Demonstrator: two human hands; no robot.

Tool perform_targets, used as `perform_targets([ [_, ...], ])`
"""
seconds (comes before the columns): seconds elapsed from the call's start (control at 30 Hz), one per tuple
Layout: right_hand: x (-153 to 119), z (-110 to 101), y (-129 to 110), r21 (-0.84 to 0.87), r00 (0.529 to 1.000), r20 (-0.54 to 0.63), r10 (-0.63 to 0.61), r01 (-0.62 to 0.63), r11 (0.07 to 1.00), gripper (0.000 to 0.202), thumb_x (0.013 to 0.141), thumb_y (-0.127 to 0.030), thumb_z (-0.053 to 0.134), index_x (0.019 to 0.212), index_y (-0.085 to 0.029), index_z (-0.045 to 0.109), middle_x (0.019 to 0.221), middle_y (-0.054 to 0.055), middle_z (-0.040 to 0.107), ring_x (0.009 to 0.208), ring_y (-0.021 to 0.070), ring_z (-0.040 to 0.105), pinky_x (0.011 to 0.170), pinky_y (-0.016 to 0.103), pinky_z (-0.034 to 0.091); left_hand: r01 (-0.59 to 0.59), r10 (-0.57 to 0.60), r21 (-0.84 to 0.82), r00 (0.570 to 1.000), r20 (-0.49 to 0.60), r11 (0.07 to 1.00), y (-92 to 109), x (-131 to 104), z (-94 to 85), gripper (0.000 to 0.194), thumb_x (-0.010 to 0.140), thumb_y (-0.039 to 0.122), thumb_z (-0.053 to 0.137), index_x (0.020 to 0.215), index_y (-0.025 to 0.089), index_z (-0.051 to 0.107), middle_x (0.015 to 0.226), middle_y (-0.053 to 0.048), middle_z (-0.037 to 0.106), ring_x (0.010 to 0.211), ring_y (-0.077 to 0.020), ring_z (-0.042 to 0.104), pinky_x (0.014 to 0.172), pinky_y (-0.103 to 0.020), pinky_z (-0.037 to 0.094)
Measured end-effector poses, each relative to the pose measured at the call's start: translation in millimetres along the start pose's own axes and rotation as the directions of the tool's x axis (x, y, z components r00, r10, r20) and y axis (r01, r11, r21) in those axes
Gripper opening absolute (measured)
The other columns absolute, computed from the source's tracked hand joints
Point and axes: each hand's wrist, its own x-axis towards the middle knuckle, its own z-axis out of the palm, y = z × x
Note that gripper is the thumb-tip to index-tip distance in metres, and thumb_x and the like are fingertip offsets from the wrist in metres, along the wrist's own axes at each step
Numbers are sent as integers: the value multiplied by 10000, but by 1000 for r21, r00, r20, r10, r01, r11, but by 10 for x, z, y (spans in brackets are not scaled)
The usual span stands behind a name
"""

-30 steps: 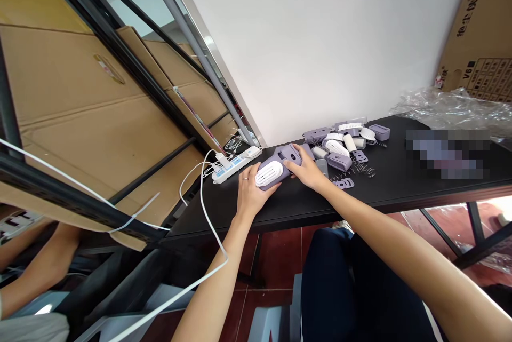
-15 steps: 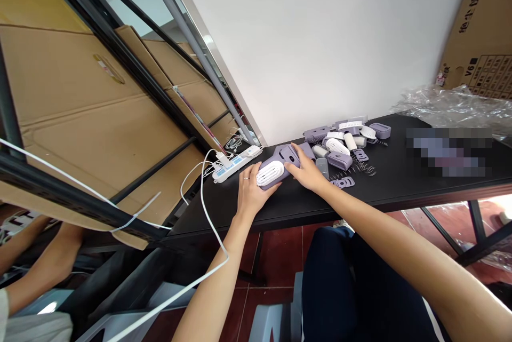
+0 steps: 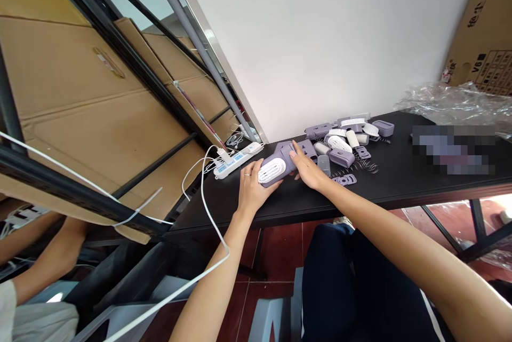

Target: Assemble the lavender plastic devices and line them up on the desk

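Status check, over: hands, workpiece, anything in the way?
Left hand holding purple casing, white oval insert showing; right hand on other end. White cable crosses left forearm in view.

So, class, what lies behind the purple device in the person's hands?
Behind the purple device lies a purple part with dark holes, on the black table. The device and right hand cover some of it, so its full outline cannot be seen.

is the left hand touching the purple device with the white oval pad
Touching: the head view shows the left hand wrapped around the end of the purple device.
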Motion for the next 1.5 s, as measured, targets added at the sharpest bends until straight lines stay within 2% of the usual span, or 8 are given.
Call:
perform_targets([
  [0.4, 36, 13, 78, -33, 999, -34, -32, 31, 999, 831, 977, -752, 355, 1660, -288, 258, 1343, 102, 659, 883, 214, 700, 909, 384, 576, 27, -26, -31, 999, 26, 999, 39, 25, 6, 786, 749, 487, 841, 1412, 200, 530, 1329, -172, 613, 1238, -363, 576, 1079, -516, 468],
  [0.57, -15, 19, 7, -177, 993, -61, -102, 90, 980, 662, 1031, -653, 346, 1575, -291, 449, 1225, 75, 725, 1126, 270, 680, 1014, 402, 518, 190, -190, 6, 982, -14, 982, 5, 53, 19, 807, 722, 522, 848, 1395, 195, 546, 1327, -187, 636, 1246, -392, 592, 1081, -555, 451],
  [0.67, -66, 39, -58, -390, 990, 61, -128, 141, 910, 539, 1066, -569, 322, 1383, -270, 639, 1196, 73, 745, 1140, 274, 679, 1008, 391, 486, 410, -409, 44, 912, -29, 911, -26, 89, 13, 819, 746, 578, 806, 1415, 193, 531, 1345, -200, 633, 1276, -411, 579, 1077, -578, 447],
  [0.8, -98, 69, -86, -626, 968, 229, -104, 228, 746, 427, 1072, -429, 385, 1041, -227, 760, 1093, 73, 776, 1048, 261, 706, 887, 330, 473, 648, -663, 207, 749, 3, 733, -29, 145, -16, 828, 791, 648, 717, 1449, 195, 504, 1382, -209, 612, 1302, -417, 564, 1089, -589, 425],
  [0.97, -98, 72, -45, -717, 965, 242, -97, 245, 652, 331, 1050, -373, 448, 1083, -254, 754, 1088, 49, 781, 1036, 231, 705, 801, 282, 439, 734, -785, 303, 611, 96, 608, -32, 194, -38, 810, 807, 639, 657, 1443, 160, 507, 1370, -241, 606, 1314, -442, 554, 1099, -601, 404],
  [1.13, -100, 72, -21, -734, 964, 247, -99, 253, 630, 314, 1039, -353, 455, 1057, -257, 754, 1078, 41, 781, 1010, 228, 707, 764, 282, 423, 771, -826, 301, 544, 147, 561, -79, 196, -31, 793, 829, 571, 629, 1479, 145, 470, 1384, -263, 596, 1327, -441, 557, 1098, -572, 411],
  [1.37, -101, 76, -20, -740, 963, 249, -103, 258, 621, 295, 1031, -330, 468, 1039, -255, 753, 1055, 43, 778, 983, 217, 702, 756, 275, 417, 775, -814, 248, 555, 172, 581, -189, 160, 16, 879, 869, 541, 624, 1578, 105, 341, 1447, -303, 528, 1362, -440, 533, 1124, -535, 402],
  [1.5, -99, 79, -16, -738, 961, 252, -110, 265, 620, 280, 1026, -317, 478, 1038, -254, 751, 1067, 43, 776, 986, 215, 703, 758, 276, 417, 737, -772, 238, 626, 112, 633, -191, 132, 42, 841, 886, 506, 633, 1573, 107, 359, 1461, -292, 516, 1369, -450, 508, 1109, -550, 417],
])
